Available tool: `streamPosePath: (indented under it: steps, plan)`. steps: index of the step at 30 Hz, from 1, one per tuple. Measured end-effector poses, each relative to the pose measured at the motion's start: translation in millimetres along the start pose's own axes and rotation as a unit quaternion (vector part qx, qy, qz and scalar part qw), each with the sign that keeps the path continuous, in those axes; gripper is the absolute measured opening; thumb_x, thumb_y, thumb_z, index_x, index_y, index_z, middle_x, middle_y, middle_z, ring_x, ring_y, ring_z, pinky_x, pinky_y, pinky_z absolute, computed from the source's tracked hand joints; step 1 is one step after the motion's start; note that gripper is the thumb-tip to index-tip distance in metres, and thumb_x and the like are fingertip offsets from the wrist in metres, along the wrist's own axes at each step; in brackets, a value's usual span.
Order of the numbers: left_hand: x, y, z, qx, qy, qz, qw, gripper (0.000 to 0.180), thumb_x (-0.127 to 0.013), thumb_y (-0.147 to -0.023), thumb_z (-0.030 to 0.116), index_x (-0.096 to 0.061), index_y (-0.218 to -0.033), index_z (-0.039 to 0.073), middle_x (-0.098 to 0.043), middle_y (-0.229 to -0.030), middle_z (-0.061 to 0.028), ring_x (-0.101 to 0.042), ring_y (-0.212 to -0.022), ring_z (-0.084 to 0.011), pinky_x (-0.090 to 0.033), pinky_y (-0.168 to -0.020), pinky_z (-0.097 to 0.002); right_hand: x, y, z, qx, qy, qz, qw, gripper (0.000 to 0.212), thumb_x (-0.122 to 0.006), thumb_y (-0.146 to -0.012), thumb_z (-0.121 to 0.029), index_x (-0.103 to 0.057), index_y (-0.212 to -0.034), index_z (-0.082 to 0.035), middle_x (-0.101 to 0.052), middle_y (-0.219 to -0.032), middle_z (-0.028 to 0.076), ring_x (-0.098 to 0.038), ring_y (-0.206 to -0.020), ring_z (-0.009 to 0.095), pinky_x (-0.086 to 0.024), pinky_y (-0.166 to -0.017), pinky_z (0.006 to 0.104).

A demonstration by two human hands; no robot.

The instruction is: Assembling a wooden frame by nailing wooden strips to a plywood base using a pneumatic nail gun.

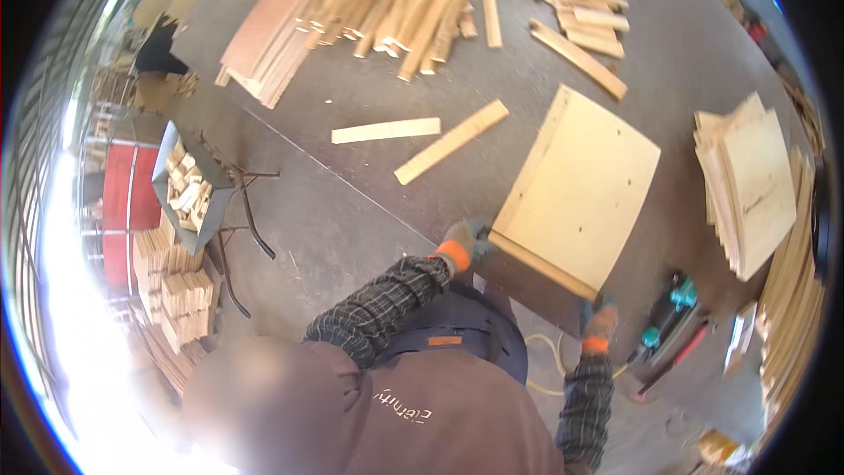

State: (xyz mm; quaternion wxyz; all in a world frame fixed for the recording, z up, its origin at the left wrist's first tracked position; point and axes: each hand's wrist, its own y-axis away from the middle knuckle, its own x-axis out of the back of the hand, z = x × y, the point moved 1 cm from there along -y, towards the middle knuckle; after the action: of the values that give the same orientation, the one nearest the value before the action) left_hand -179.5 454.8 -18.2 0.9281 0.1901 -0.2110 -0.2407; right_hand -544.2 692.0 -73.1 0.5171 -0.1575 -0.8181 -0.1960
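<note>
A pale plywood panel (585, 185) with wooden strips along its near and left edges lies in front of me, tilted to the right. My left hand (468, 242), in a grey work glove with an orange cuff, is closed on its near left corner. At the near right corner, my right hand (600, 324), gloved alike, grips the strip's end; some fingers are hidden. A few small dark spots dot the panel's face. Beyond it to the left lie two loose wooden strips, a yellowish one (451, 142) and a paler one (386, 130).
A teal power tool (675, 301) lies right of my right hand, near a yellow hose (552, 352). Stacked plywood sheets (758, 189) stand at right. Piled wooden strips (404, 9) and pinkish boards (266, 46) lie at the far side. A wheelbarrow (211, 220) holds wood offcuts at left.
</note>
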Motion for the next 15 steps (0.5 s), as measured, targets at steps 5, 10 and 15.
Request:
streamPosePath:
  steps: [5,10,15]
  plan:
    - [39.1,57.6,-31.9,-0.036,-0.134,-0.096,0.986,0.051,-0.091,-0.081,0.028,-0.071,-0.122,0.006,-0.077,-0.108,-0.0075,-0.069,-0.093,-0.0169,-0.057,-0.083,-0.0359,47.0,41.3,-39.1,-0.016,-0.222,-0.113,0.968,0.038,-0.090,-0.081,-0.014,-0.068,-0.111,-0.005,-0.069,-0.087,0.008,-0.065,-0.076,0.022,-0.054,-0.070,0.0355]
    - [84.0,97.8,19.2,-0.020,-0.104,-0.123,0.987,0.047,-0.083,-0.089,0.022,-0.069,-0.132,0.008,-0.076,-0.117,-0.0121,-0.072,-0.099,-0.0183,-0.057,-0.088,-0.0387,82.8,26.4,-81.7,0.049,-0.251,-0.125,0.959,0.040,-0.085,-0.088,-0.012,-0.065,-0.122,-0.006,-0.068,-0.090,0.003,-0.064,-0.078,0.012,-0.053,-0.067,0.0291]
    - [145.3,63.8,52.6,-0.109,-0.159,-0.062,0.979,0.045,-0.077,-0.094,0.016,-0.068,-0.138,0.009,-0.076,-0.119,-0.0142,-0.073,-0.107,-0.0186,-0.057,-0.095,-0.0394,116.9,-56.0,-187.3,0.080,-0.364,-0.044,0.927,0.050,-0.077,-0.093,-0.004,-0.060,-0.140,-0.007,-0.069,-0.102,0.004,-0.064,-0.084,0.011,-0.053,-0.071,0.0282]
